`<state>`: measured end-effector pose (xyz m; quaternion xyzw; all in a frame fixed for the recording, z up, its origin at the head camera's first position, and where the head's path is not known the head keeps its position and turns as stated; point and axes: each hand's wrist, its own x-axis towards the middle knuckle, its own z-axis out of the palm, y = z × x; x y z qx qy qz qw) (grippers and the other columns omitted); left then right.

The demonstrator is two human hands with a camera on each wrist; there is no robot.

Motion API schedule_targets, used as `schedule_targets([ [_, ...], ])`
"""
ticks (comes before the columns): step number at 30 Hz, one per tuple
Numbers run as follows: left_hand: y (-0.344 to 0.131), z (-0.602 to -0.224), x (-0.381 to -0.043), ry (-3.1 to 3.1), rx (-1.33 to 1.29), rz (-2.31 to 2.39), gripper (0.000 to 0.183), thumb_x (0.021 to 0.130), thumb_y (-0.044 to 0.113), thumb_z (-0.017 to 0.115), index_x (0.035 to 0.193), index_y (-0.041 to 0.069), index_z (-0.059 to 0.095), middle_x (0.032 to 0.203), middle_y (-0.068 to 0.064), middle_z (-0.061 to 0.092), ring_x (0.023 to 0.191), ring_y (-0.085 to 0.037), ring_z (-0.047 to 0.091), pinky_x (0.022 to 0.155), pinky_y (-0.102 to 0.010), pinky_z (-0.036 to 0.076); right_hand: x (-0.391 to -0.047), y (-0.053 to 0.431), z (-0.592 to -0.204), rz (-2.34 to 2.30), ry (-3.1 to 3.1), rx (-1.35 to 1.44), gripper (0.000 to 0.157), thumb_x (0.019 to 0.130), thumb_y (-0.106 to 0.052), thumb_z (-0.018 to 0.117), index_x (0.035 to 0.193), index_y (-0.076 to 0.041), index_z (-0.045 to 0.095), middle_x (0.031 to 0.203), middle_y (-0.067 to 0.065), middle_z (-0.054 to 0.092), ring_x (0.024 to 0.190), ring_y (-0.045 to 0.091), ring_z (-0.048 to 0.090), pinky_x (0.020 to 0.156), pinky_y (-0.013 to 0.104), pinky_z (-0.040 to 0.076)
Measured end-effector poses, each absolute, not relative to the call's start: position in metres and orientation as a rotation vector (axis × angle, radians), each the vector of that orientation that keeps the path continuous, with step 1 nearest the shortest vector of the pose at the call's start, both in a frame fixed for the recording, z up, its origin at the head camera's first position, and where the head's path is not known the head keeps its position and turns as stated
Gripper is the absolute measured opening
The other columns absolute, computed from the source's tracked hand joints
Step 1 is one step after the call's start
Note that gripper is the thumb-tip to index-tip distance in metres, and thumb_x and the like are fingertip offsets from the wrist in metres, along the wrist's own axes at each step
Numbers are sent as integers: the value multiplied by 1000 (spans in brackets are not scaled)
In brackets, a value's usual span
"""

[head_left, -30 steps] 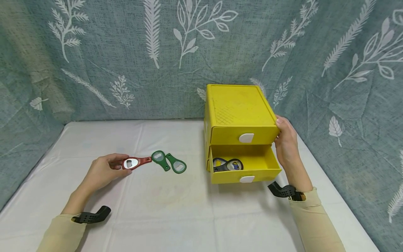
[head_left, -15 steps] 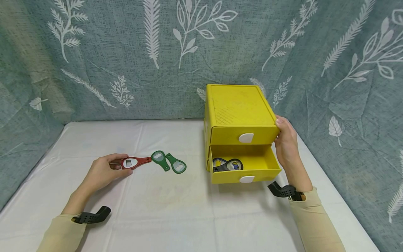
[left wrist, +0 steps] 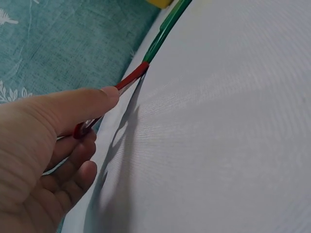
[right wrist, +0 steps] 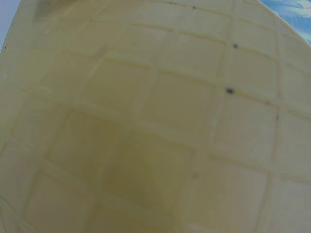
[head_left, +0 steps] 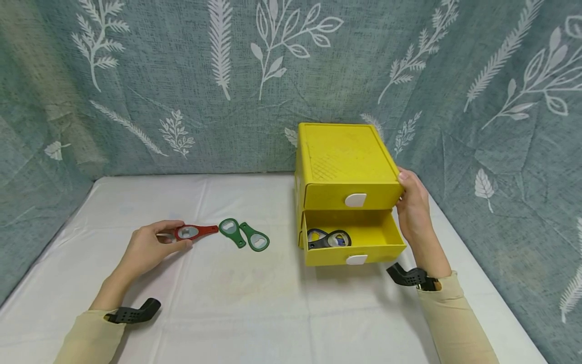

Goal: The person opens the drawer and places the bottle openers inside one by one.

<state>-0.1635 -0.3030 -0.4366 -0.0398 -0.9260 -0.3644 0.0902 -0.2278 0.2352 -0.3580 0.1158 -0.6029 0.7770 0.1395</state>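
Observation:
My left hand [head_left: 147,247] pinches the round head of a red bottle opener [head_left: 203,230] between thumb and fingers. In the left wrist view, the red opener [left wrist: 132,79] slants, its head raised off the cloth and its handle tip meeting a green opener [left wrist: 167,30]. Two green bottle openers [head_left: 232,231] [head_left: 258,239] lie on the table just right of it. My right hand [head_left: 415,205] rests against the right side of a yellow drawer unit [head_left: 347,151], most of its fingers hidden. Only the unit's gridded yellow side [right wrist: 180,107] fills most of the right wrist view.
The lower drawer [head_left: 373,230] is pulled out, with a black bottle opener [head_left: 320,242] and a dark blue-rimmed one [head_left: 313,232] inside. Above it, the upper drawer [head_left: 329,196] is closed. White cloth covers the table [head_left: 245,313]; a patterned curtain [head_left: 218,126] hangs behind.
The red opener has tilted in my left hand, its head lifting slightly while the handle tip stays by the green opener. My right hand and the drawer unit keep their places.

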Motion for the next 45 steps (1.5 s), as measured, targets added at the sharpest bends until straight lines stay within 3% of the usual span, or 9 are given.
schedule_targets([
  [11,-304,-437,-163,-2697,-112,-1144,59,78,38,85,126,7,68,116,-15,67,85,-10,66,67,-15,47,-227,235,-359,2261,-1731,339,32,98,-28,55,122,-8,61,112,9,57,97,21,54,84,33,43],
  [19,-304,-432,-161,-2668,-101,-1137,56,79,38,84,125,10,68,119,-13,66,91,-20,67,68,-15,47,-225,236,-358,2269,-1724,312,31,98,-28,55,122,-9,61,111,8,57,97,20,53,84,33,42],
  [26,-296,-422,-158,-2576,-98,-1211,51,80,34,84,123,11,70,114,-11,68,90,-7,65,71,-16,46,-224,236,-358,2263,-1729,317,32,98,-28,55,122,-8,60,111,9,57,97,21,53,85,33,42],
  [33,-260,-394,-154,-2373,-206,-1471,49,80,16,84,126,8,68,115,-3,68,95,-8,67,77,-17,49,-224,237,-360,2248,-1742,291,32,98,-28,55,123,-8,60,112,10,56,96,21,53,84,32,43],
  [41,-196,-357,-145,-2100,-527,-1768,47,79,-7,79,124,-3,66,118,-15,66,101,-21,65,86,-25,52,-226,235,-358,2251,-1745,288,33,98,-29,56,123,-8,60,112,10,57,96,21,53,83,33,43],
  [45,-163,-346,-141,-2067,-679,-1780,48,75,-9,81,121,0,68,115,-14,67,97,-22,65,86,-28,52,-227,233,-357,2250,-1747,282,34,97,-30,57,123,-8,61,113,9,57,97,21,54,84,33,43],
])
